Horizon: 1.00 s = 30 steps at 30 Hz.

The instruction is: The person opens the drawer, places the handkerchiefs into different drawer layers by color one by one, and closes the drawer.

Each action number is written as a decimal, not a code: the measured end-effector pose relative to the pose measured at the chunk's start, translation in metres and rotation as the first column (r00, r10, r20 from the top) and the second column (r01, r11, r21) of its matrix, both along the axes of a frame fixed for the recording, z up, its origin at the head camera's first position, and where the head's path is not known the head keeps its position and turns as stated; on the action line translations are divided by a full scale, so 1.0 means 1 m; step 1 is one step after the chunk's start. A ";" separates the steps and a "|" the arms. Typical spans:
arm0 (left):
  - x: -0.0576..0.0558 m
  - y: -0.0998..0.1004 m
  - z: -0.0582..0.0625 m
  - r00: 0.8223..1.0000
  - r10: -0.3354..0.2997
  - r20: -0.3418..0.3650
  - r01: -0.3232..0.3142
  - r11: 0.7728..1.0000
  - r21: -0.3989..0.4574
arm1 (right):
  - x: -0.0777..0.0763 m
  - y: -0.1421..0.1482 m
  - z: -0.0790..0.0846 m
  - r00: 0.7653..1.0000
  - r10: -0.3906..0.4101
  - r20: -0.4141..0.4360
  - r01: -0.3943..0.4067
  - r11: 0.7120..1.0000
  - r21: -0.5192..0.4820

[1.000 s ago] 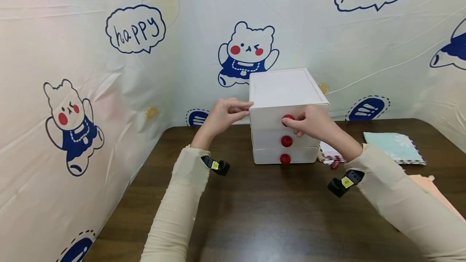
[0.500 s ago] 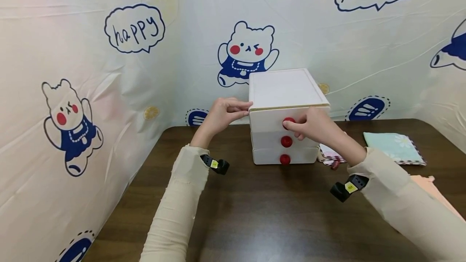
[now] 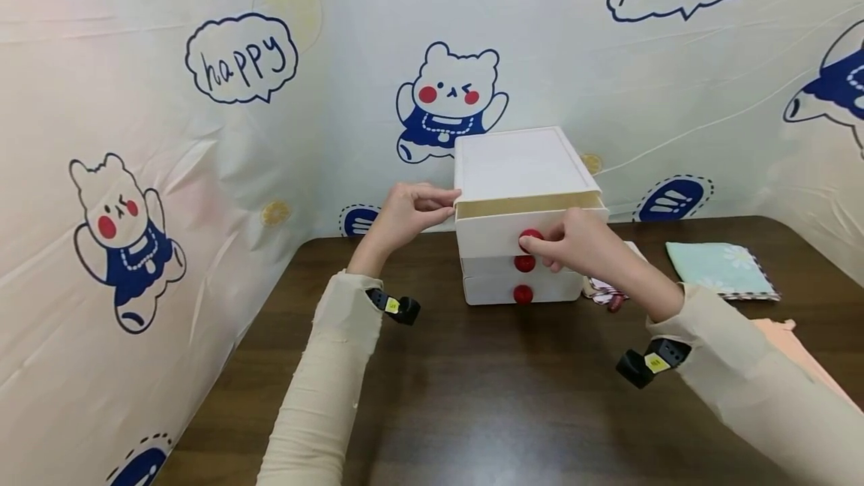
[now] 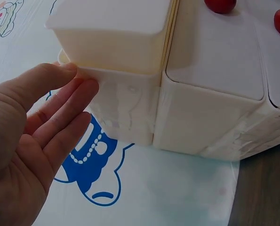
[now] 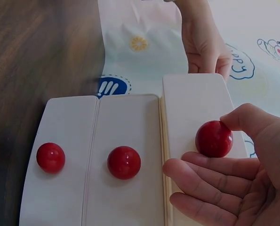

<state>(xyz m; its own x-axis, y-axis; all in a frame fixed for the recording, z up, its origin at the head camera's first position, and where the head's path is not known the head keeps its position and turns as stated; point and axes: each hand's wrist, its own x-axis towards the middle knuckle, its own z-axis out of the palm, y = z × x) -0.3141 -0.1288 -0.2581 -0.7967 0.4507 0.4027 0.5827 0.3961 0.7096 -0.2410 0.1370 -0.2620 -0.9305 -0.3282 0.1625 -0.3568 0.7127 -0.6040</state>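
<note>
A white cabinet (image 3: 520,160) with three drawers and round red knobs stands on the brown table. In the head view its top drawer (image 3: 489,235) is pulled partway out, and a strip of its pale inside shows behind the front. My right hand (image 3: 583,242) pinches the top knob (image 5: 214,139) between thumb and fingers, with the other fingers beneath it in the right wrist view. My left hand (image 3: 412,216) holds the cabinet's upper left front corner, thumb at the edge and fingertips against the side in the left wrist view. The middle knob (image 3: 524,263) and bottom knob (image 3: 523,294) are untouched.
Right of the cabinet lie a folded light-green cloth (image 3: 722,268), a peach cloth (image 3: 786,340) partly behind the right sleeve, and a small patterned cloth (image 3: 604,289) partly hidden by the right forearm. A printed sheet (image 3: 364,96) hangs behind the table.
The top drawer has slid out toward me from fully closed, drawn by the right hand on its knob. The left hand keeps its place at the cabinet corner. The head view has shifted slightly.
</note>
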 end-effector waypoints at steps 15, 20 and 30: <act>0.003 0.001 0.001 1.000 0.005 0.014 -0.005 1.000 0.021 | 0.020 0.000 0.000 1.000 0.005 0.014 -0.005 1.000 0.005; 0.004 0.001 0.001 1.000 -0.001 0.019 0.000 0.999 0.032 | 0.026 0.000 -0.002 1.000 0.008 0.005 -0.008 1.000 0.000; 0.001 0.001 -0.002 1.000 0.004 0.007 -0.004 0.999 0.040 | 0.036 0.002 -0.002 0.999 0.016 -0.040 -0.015 1.000 0.015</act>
<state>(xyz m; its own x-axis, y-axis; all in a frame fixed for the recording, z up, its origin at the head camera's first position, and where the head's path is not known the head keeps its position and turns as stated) -0.3132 -0.1276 -0.2603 -0.8014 0.4311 0.4145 0.5759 0.3693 0.7293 -0.2054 0.1386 -0.2645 -0.9182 -0.3454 0.1942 -0.3915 0.7156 -0.5784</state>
